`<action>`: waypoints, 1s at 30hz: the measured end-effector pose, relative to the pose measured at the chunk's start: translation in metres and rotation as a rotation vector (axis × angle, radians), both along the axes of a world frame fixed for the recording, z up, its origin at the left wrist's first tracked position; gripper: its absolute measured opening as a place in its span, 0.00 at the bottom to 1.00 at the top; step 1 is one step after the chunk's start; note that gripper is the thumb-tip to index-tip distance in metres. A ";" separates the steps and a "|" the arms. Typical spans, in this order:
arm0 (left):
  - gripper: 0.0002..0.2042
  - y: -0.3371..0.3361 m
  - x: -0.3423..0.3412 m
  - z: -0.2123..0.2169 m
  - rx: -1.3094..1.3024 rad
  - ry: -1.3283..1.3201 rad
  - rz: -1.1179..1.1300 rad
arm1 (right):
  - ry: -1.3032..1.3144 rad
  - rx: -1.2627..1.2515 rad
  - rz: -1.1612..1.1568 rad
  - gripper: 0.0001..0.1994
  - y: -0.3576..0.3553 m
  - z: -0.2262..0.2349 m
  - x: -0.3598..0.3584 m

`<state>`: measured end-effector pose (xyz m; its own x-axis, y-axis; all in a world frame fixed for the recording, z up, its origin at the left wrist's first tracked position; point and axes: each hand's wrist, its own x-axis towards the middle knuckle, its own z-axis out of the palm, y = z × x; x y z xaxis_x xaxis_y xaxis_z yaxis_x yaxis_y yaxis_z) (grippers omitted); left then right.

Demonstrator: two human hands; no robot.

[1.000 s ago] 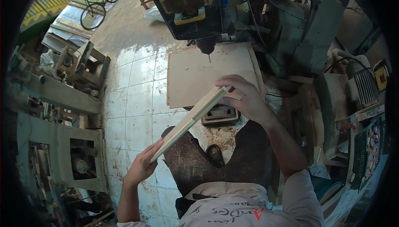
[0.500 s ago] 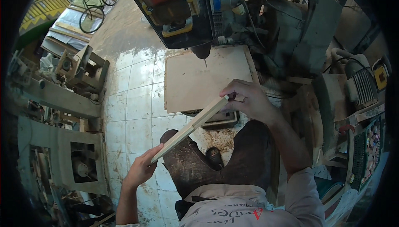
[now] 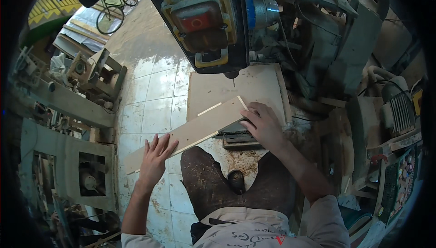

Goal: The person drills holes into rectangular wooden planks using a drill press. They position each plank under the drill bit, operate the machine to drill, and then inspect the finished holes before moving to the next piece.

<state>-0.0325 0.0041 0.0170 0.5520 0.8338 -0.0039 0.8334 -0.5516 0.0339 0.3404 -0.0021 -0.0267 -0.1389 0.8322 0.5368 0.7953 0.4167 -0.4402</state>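
Both hands hold a long, narrow wooden board [image 3: 195, 127], its broad face with a few small dark holes turned up. It slants from lower left to upper right, and pale strips show along its edges. My left hand [image 3: 156, 155] lies over the lower part, fingers on top of the face. At the upper right end my right hand [image 3: 261, 123] grips the corner between thumb and fingers. Beyond that end hangs the thin drill bit [image 3: 234, 83] of a drill press [image 3: 206, 25]. Under the bit lies the flat table board [image 3: 268, 87], partly hidden by the piece I hold.
The press's switch box [image 3: 200, 23] has a red button and yellow frame. Sawdust [image 3: 240, 162] lies on the tiled floor [image 3: 154, 89] by my shoe [image 3: 236, 181]. Machinery stands on the left; at right are a finned motor [image 3: 399, 114] and a green crate [image 3: 397, 182].
The wooden board has turned from edge-up to broad face up. My left hand has shifted along it, off the lower end and onto its face. The view has moved slightly.
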 end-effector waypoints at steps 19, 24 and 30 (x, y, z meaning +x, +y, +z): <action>0.43 0.038 0.023 -0.004 -0.004 -0.009 -0.019 | 1.250 0.287 0.016 0.20 0.118 0.280 0.160; 0.44 0.034 0.026 0.001 -0.008 -0.020 -0.026 | 1.207 0.152 0.151 0.39 0.139 0.383 0.147; 0.43 0.026 0.031 -0.001 -0.005 -0.033 -0.009 | 1.071 0.101 0.103 0.16 0.152 0.399 0.130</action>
<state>-0.0013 0.0301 0.0163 0.5598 0.8286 0.0105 0.8266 -0.5592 0.0640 0.4705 0.1498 0.3723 0.3770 0.7883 0.4862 -0.0233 0.5328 -0.8459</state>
